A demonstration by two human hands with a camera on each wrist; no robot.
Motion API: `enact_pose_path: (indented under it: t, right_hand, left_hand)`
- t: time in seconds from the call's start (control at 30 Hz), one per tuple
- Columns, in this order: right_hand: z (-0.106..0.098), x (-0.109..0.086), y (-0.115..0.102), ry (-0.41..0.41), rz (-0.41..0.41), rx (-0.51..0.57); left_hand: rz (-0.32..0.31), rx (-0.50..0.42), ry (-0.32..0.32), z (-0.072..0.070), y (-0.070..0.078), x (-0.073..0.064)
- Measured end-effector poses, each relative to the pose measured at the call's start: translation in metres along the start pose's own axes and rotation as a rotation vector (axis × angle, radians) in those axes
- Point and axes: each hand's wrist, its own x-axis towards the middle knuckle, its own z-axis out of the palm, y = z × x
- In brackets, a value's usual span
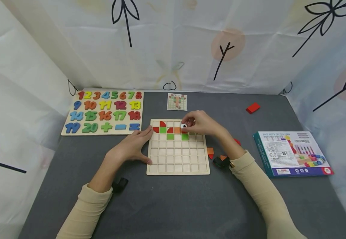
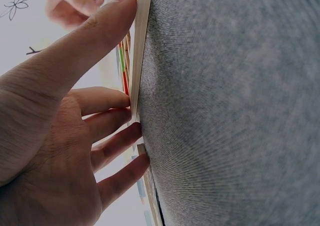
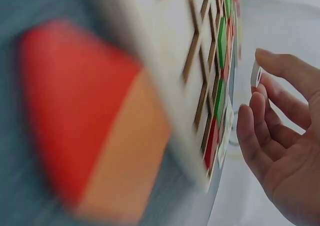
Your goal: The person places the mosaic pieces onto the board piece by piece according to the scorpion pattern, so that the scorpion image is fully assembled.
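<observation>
A wooden grid board (image 1: 177, 160) lies on the table, with red, green and orange tiles in its upper cells. My left hand (image 1: 132, 146) rests against the board's left edge, thumb and fingers spread along it; in the left wrist view the thumb (image 2: 100, 36) touches the board's side. Over the upper right of the grid, my right hand (image 1: 202, 123) pinches a small white tile with a black dot (image 1: 183, 125) between thumb and finger. The right wrist view shows this white tile (image 3: 255, 75) held above the board's surface.
A small pattern card (image 1: 177, 101) lies behind the board. To the left is a wooden number board (image 1: 108, 115). A box (image 1: 293, 154) and a red piece (image 1: 253, 108) lie on the right. Loose orange and red tiles (image 1: 210, 151) sit beside the grid, near the right forearm.
</observation>
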Motion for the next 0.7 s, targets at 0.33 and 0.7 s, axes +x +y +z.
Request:
enact_pose_path:
  t: [0.33, 0.7]
  right_hand:
    - [0.016, 0.043, -0.018, -0.065, 0.012, -0.083]
    - [0.024, 0.06, -0.018, -0.102, 0.063, -0.134]
  left_hand:
    - [0.007, -0.002, 0.001, 0.0, -0.001, -0.001]
    - [0.003, -0.002, -0.004, 0.0, -0.001, -0.001]
